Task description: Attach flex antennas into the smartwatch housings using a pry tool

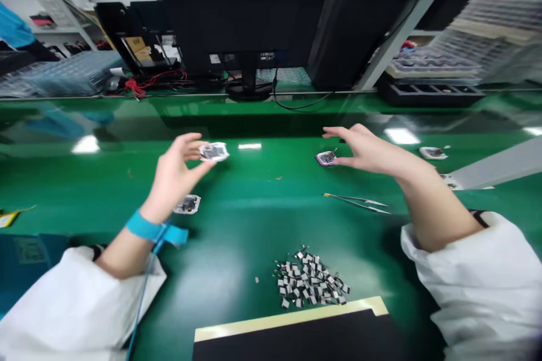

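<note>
My left hand [178, 172] pinches a small circuit module wrapped in clear film [214, 152] between thumb and fingertips, above the green mat [249, 225]. A blue wrist strap [156, 229] circles that wrist. My right hand [366, 151] hovers with fingers apart, its lower finger at the edge of a pink-rimmed module [326, 158]. Another filmed module [187, 204] lies below my left hand. Steel tweezers [358, 203] rest just below my right hand. A heap of small black-and-white pieces [311, 279] lies between my forearms.
Further modules [433, 153] lie at the right, beside a grey strip [495, 166]. A black pad with a cream edge [292, 333] sits at the near edge. Behind the mat stand a monitor [249, 11] and a black tray [429, 93].
</note>
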Demonstrator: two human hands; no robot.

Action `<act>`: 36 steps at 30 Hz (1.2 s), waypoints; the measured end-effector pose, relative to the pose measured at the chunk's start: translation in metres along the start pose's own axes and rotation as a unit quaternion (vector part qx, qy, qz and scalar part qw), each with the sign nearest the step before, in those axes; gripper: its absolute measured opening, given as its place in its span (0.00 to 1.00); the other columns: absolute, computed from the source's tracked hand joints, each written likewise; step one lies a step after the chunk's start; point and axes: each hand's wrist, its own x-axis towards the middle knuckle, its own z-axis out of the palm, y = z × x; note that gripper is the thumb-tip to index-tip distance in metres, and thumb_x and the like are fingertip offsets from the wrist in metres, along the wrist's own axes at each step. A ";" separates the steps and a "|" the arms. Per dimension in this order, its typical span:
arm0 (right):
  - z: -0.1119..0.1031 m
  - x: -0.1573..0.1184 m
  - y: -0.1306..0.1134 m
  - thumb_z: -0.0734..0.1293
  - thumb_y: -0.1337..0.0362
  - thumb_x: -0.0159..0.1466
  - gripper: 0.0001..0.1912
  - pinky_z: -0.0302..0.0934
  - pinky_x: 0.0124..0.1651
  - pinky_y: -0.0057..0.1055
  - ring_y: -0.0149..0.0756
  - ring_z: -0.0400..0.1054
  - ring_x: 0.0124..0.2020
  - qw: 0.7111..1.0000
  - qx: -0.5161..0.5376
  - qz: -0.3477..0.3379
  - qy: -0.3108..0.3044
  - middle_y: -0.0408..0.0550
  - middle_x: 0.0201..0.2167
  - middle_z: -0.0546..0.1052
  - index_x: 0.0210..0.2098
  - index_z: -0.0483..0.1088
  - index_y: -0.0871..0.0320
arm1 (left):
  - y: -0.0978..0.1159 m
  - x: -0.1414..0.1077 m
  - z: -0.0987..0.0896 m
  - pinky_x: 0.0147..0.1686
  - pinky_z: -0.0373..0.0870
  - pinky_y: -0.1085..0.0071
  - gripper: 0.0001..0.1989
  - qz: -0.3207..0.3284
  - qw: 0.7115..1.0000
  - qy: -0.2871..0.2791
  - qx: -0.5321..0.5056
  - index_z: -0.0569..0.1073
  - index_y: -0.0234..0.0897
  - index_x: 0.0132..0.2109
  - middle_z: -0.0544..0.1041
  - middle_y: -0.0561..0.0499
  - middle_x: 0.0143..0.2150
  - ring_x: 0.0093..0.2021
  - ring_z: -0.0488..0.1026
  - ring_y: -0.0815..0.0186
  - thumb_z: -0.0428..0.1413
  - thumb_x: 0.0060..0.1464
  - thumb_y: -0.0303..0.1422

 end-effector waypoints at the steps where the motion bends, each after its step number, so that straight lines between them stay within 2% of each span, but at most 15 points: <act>1: 0.003 -0.001 0.017 0.65 0.57 0.51 0.36 0.58 0.46 0.42 0.47 0.59 0.45 0.999 0.032 0.023 -0.031 0.50 0.49 0.67 0.58 0.53 0.59 | -0.013 0.011 -0.007 0.47 0.69 0.63 0.28 -0.027 0.999 0.001 0.033 0.60 0.35 0.52 0.72 0.46 0.46 0.46 0.70 0.62 0.59 0.43 0.34; 4: 0.022 -0.002 0.046 0.64 0.50 0.49 0.34 0.60 0.43 0.42 0.46 0.62 0.43 0.992 0.086 0.043 -0.077 0.52 0.44 0.70 0.52 0.61 0.58 | -0.046 0.030 -0.019 0.42 0.70 0.57 0.27 -0.080 0.993 -0.018 0.080 0.62 0.29 0.50 0.73 0.40 0.43 0.42 0.72 0.57 0.59 0.42 0.31; 6: 0.034 0.000 0.050 0.62 0.46 0.50 0.31 0.60 0.42 0.40 0.45 0.63 0.42 0.991 0.101 0.035 -0.074 0.54 0.42 0.70 0.47 0.65 0.59 | -0.050 0.028 -0.023 0.43 0.68 0.55 0.27 -0.086 0.989 -0.033 0.112 0.63 0.28 0.50 0.73 0.40 0.45 0.42 0.72 0.55 0.59 0.41 0.29; 9: 0.038 0.001 0.042 0.60 0.42 0.51 0.30 0.59 0.41 0.39 0.45 0.63 0.40 0.992 0.107 0.043 -0.054 0.57 0.40 0.70 0.41 0.68 0.61 | -0.019 0.005 -0.022 0.54 0.58 0.58 0.27 -0.044 0.987 -0.016 0.153 0.63 0.35 0.53 0.66 0.46 0.54 0.53 0.64 0.57 0.59 0.43 0.29; 10: 0.036 0.001 0.037 0.60 0.42 0.51 0.30 0.58 0.38 0.39 0.45 0.63 0.37 0.992 0.101 0.054 -0.045 0.58 0.38 0.71 0.40 0.69 0.61 | -0.001 -0.008 -0.019 0.53 0.60 0.63 0.22 -0.010 0.988 -0.032 0.150 0.65 0.38 0.50 0.69 0.50 0.51 0.51 0.65 0.61 0.58 0.46 0.30; 11: 0.033 0.001 0.029 0.61 0.42 0.51 0.29 0.57 0.35 0.39 0.44 0.63 0.33 0.993 0.093 0.067 -0.035 0.57 0.35 0.71 0.39 0.69 0.61 | 0.017 -0.023 -0.015 0.49 0.64 0.66 0.16 0.074 0.985 -0.091 0.129 0.68 0.37 0.47 0.72 0.50 0.46 0.46 0.69 0.64 0.56 0.49 0.31; 13: 0.028 -0.001 0.006 0.64 0.44 0.50 0.27 0.55 0.30 0.35 0.40 0.62 0.29 0.993 0.082 0.079 -0.018 0.54 0.32 0.71 0.38 0.69 0.60 | 0.049 -0.056 -0.003 0.41 0.67 0.75 0.07 0.140 0.961 -0.224 0.086 0.73 0.41 0.37 0.75 0.57 0.38 0.38 0.71 0.71 0.57 0.48 0.33; 15: 0.027 -0.004 -0.024 0.67 0.46 0.49 0.25 0.55 0.30 0.32 0.37 0.62 0.30 0.994 0.093 0.046 -0.016 0.50 0.34 0.71 0.39 0.69 0.57 | 0.070 -0.085 0.012 0.42 0.67 0.74 0.09 0.185 0.925 -0.325 0.065 0.71 0.37 0.41 0.74 0.53 0.40 0.41 0.70 0.69 0.55 0.51 0.32; 18: 0.036 -0.009 -0.069 0.70 0.52 0.49 0.20 0.57 0.33 0.31 0.37 0.64 0.33 0.988 0.139 -0.059 -0.027 0.48 0.33 0.72 0.36 0.69 0.59 | 0.077 -0.109 0.030 0.44 0.65 0.75 0.10 0.194 0.913 -0.360 0.021 0.70 0.34 0.44 0.73 0.51 0.42 0.43 0.69 0.69 0.51 0.55 0.30; 20: 0.047 -0.010 -0.089 0.71 0.55 0.49 0.19 0.58 0.37 0.32 0.37 0.64 0.35 0.985 0.147 -0.085 -0.039 0.48 0.33 0.72 0.35 0.69 0.60 | 0.074 -0.111 0.038 0.46 0.64 0.75 0.11 0.205 0.912 -0.356 0.008 0.69 0.35 0.45 0.73 0.51 0.43 0.44 0.68 0.69 0.48 0.56 0.30; 26: 0.073 -0.012 -0.095 0.72 0.53 0.46 0.23 0.56 0.33 0.28 0.34 0.63 0.32 0.981 0.190 -0.048 -0.002 0.46 0.30 0.68 0.34 0.67 0.63 | 0.078 -0.101 0.056 0.38 0.65 0.73 0.13 0.319 0.858 -0.388 0.109 0.73 0.33 0.37 0.72 0.49 0.36 0.37 0.67 0.68 0.44 0.56 0.23; 28: 0.076 -0.013 -0.093 0.71 0.52 0.47 0.23 0.56 0.33 0.28 0.34 0.62 0.32 0.979 0.194 -0.055 0.017 0.46 0.29 0.67 0.34 0.67 0.63 | 0.081 -0.101 0.059 0.35 0.65 0.73 0.11 0.307 0.858 -0.396 0.113 0.73 0.33 0.33 0.72 0.50 0.33 0.34 0.67 0.68 0.46 0.56 0.24; 30: 0.078 -0.014 -0.092 0.71 0.52 0.47 0.23 0.55 0.33 0.27 0.34 0.62 0.32 0.978 0.197 -0.064 0.026 0.45 0.29 0.67 0.35 0.67 0.62 | 0.084 -0.100 0.060 0.34 0.65 0.74 0.08 0.261 0.882 -0.387 0.073 0.73 0.33 0.32 0.72 0.51 0.32 0.33 0.68 0.69 0.49 0.55 0.26; 33: 0.079 -0.015 -0.091 0.71 0.52 0.48 0.24 0.56 0.35 0.28 0.34 0.62 0.33 0.976 0.199 -0.088 0.030 0.46 0.30 0.67 0.37 0.67 0.62 | 0.082 -0.095 0.056 0.32 0.66 0.78 0.04 0.124 0.927 -0.352 -0.034 0.72 0.33 0.33 0.73 0.53 0.31 0.30 0.69 0.73 0.52 0.51 0.26; 36: 0.080 -0.016 -0.090 0.71 0.53 0.49 0.25 0.57 0.35 0.28 0.35 0.62 0.34 0.974 0.195 -0.105 0.036 0.47 0.32 0.68 0.40 0.67 0.62 | 0.068 -0.086 0.050 0.33 0.69 0.80 0.05 -0.018 0.952 -0.272 -0.138 0.72 0.33 0.35 0.72 0.52 0.33 0.32 0.70 0.74 0.53 0.50 0.27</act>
